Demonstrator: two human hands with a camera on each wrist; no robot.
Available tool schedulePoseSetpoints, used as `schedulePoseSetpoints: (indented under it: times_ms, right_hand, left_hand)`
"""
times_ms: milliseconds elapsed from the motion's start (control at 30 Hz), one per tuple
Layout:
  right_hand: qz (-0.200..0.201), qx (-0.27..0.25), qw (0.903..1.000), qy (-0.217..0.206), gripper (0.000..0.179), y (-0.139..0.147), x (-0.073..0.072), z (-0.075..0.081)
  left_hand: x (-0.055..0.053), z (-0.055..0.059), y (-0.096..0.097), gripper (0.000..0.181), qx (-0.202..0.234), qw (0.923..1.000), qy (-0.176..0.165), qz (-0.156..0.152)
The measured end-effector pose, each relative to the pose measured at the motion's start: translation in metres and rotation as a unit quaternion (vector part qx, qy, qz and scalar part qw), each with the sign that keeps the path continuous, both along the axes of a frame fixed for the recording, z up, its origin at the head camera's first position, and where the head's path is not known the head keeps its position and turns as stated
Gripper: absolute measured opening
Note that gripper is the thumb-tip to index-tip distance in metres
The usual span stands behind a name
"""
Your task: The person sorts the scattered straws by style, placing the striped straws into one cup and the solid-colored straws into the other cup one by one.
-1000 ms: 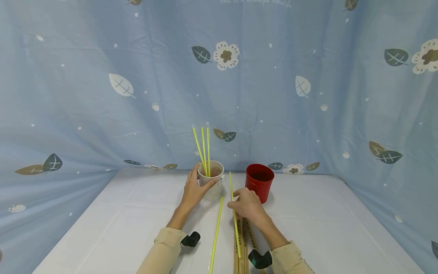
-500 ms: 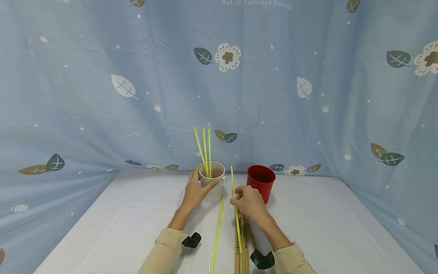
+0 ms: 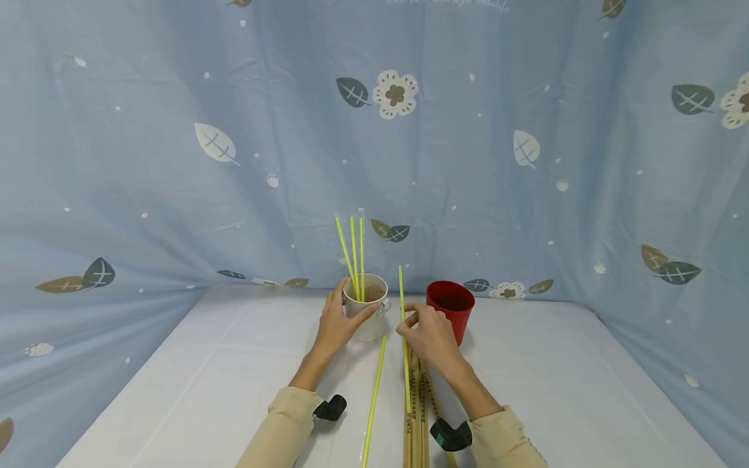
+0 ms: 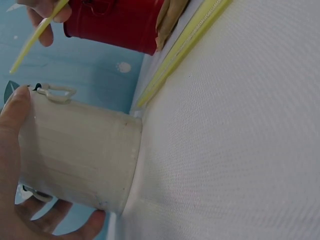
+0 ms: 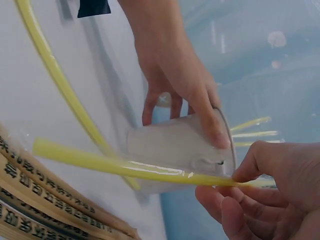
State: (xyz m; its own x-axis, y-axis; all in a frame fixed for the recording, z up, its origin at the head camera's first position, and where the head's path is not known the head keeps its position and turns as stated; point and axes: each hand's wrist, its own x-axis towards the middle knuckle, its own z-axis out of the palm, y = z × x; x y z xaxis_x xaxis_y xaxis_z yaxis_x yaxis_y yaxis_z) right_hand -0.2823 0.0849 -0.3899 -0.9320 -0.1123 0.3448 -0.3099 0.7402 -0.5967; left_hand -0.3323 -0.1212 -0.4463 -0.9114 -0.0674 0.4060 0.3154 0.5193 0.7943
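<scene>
My left hand (image 3: 338, 328) grips the side of a white bucket (image 4: 80, 150) with small ring handles, which stands upright on the table. Inside it lean several yellow straws (image 3: 353, 253) in clear wrappers. My right hand (image 3: 430, 335) pinches another yellow wrapped straw (image 5: 120, 165) between thumb and fingers. That straw is raised over the table to the right of the white bucket, apart from it in the head view. A further yellow straw (image 3: 374, 403) lies on the table between my arms. Just behind my right hand stands a red bucket (image 3: 456, 312).
Several long, thin brown paper-wrapped items (image 3: 417, 416) with printed characters lie under my right hand and forearm. A white cloth covers the table (image 3: 234, 383). A blue patterned curtain (image 3: 292, 162) hangs close behind the buckets.
My right hand has lifted the pinched straw a little, so its tip stands higher beside the white bucket. The left hand keeps its hold on the white bucket.
</scene>
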Motion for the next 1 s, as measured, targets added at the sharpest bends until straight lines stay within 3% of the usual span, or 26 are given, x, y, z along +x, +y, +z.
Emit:
schedulePoseSetpoints:
  times_ms: [367, 1000]
  right_hand:
    - [0.016, -0.010, 0.9998, 0.000, 0.039, -0.001, -0.001, 0.021]
    - [0.060, -0.042, 0.9971, -0.017, 0.042, -0.003, -0.017, 0.045]
  left_hand:
    - [0.002, 0.000, 0.000, 0.094, 0.003, 1.0000, -0.006, 0.002]
    - [0.003, 0.002, 0.000, 0.093, 0.003, 1.0000, -0.002, -0.002]
